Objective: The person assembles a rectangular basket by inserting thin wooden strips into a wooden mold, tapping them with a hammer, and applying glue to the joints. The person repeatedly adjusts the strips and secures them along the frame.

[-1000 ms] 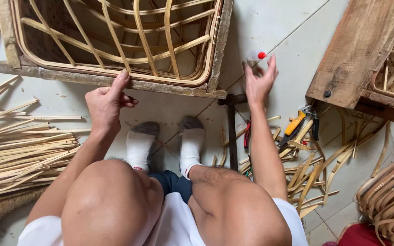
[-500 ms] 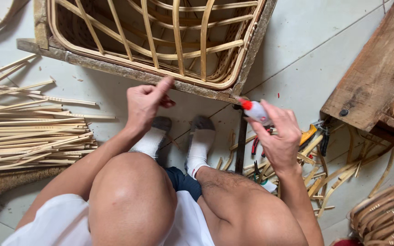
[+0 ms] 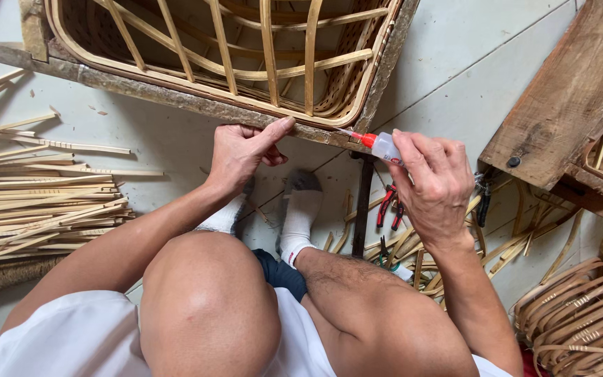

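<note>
**Glue nozzle at the basket frame**

The fingers of the right hand (image 3: 435, 183) are closed around a small clear plastic glue bottle with a red nozzle (image 3: 380, 145), right of centre in the frame. The nozzle's thin tip points left and reaches the worn wooden frame (image 3: 176, 98) that borders the large woven bamboo basket (image 3: 246, 63) across the top of the frame.

The left hand (image 3: 242, 155), at centre, has its fingers curled, and its thumb presses against the lower edge of that wooden frame, just left of the nozzle tip.

Below the hands, two feet in white socks (image 3: 300, 213) rest on the pale tiled floor (image 3: 455, 56). Red-handled pliers (image 3: 389, 207) lie among bamboo offcuts beside the right wrist. A bundle of thin bamboo strips (image 3: 43, 209) lies at the left edge. A weathered wooden plank (image 3: 567, 98) fills the upper right, and coiled rattan hoops (image 3: 581, 314) sit at lower right.
</note>
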